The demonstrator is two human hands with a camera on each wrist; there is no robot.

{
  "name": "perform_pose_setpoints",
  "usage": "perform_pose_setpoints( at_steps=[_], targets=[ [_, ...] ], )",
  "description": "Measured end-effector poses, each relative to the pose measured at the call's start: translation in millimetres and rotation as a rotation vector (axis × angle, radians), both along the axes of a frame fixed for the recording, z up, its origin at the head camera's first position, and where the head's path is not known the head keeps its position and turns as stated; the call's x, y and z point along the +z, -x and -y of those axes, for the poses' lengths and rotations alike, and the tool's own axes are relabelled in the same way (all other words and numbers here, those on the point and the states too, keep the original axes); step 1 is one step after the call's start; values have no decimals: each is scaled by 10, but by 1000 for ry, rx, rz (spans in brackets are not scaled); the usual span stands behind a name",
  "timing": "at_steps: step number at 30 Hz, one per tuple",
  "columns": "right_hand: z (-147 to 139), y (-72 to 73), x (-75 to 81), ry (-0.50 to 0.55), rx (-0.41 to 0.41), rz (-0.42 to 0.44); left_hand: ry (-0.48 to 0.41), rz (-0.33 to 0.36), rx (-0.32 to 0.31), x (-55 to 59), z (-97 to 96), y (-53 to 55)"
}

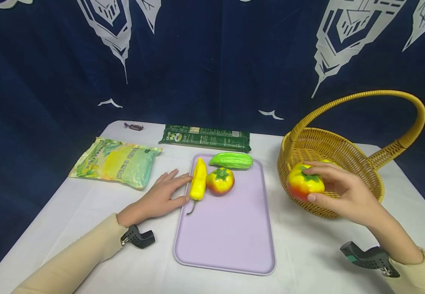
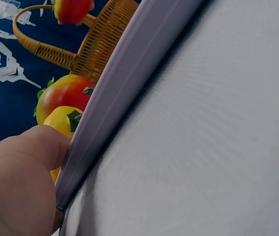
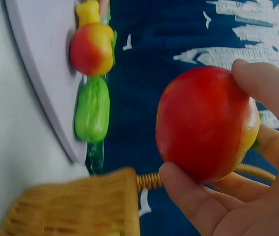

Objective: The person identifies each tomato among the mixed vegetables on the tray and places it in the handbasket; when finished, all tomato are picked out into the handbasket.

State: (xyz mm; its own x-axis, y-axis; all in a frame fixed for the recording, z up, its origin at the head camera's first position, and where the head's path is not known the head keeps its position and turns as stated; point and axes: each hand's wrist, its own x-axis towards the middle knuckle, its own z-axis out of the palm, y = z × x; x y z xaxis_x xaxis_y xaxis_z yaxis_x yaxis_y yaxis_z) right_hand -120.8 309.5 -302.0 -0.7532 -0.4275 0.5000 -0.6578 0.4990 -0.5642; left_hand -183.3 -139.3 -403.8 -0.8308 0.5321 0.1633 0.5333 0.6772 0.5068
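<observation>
Currently, right hand (image 1: 350,192) pinches a glossy, round yellow-and-red fruit with green leaves (image 1: 305,183) by the left rim of the golden woven basket (image 1: 326,143); rectangular lilac tray (image 1: 230,234) lies leftward, nearer the left hand (image 1: 163,198), fingers spread at its edge.

No wording can be read with certainty. Along the far edge of the table (image 1: 146,271), the dark green packet (image 1: 206,143) carries a pale logo (image 1: 176,137) with white lettering by its left end, lines of small print and a barcode (image 1: 235,134) toward its right end, all too small to make out; near the left edge, the yellow-green bag (image 1: 114,163) bears sideways Chinese-looking characters, too blurred to read.
</observation>
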Motion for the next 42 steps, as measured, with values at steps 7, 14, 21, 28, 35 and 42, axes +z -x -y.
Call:
perform_pose_setpoints(
  at_steps=[7, 14, 21, 28, 35, 42],
  targets=[
    [-215, -22, -37, 34, -100, 46, -1, 2, 0, 12, 3, -6],
    [-420, 26, -73, 33, -130, 74, 0, 7, 3, 10, -1, -5],
    [-550, 92, -108, -12, -180, 109, -1, 14, 1, 0, 3, -2],
    [-665, 129, -136, -88, -246, 151, 2, 36, 8, 5, 2, 0],
    [-764, 151, -124, -173, -284, 204, 0, 21, 9, 8, -1, -5],
    [-823, 166, -145, -231, -267, 242, 5, 12, 7, -6, 1, -1]
  ],
)
